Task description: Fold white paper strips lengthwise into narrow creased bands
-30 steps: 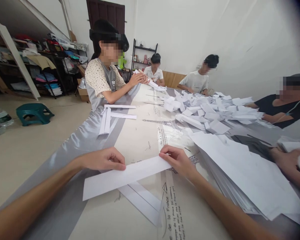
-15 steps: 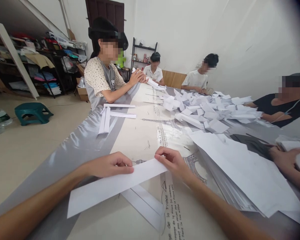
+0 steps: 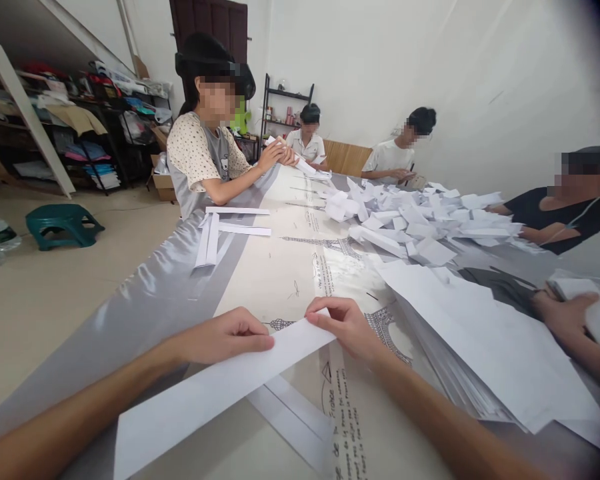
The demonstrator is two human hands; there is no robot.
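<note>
A long folded white paper strip (image 3: pixel 205 400) slants across the front of the table, its near left end toward me. My left hand (image 3: pixel 227 337) pinches its upper edge near the middle, thumb on top, the other fingers curled and partly hidden behind the paper. At the strip's far right end my right hand (image 3: pixel 343 323) grips the corner between thumb and fingers. Beneath the strip, another folded paper strip (image 3: pixel 295 420) with a lengthwise line lies on the printed tablecloth (image 3: pixel 260 280).
To the right lies a stack of white sheets (image 3: pixel 470 333), with a heap of folded papers (image 3: pixel 405 213) beyond it. More folded strips (image 3: pixel 209 243) rest at the left edge. Several people sit around the table; one person's hand (image 3: pixel 565 310) is at far right. A green stool (image 3: pixel 63 227) stands on the floor.
The strip's near left end has come closer to me and lower. My left hand has shifted slightly right along the edge, toward my right hand. Both hands still hold the strip.
</note>
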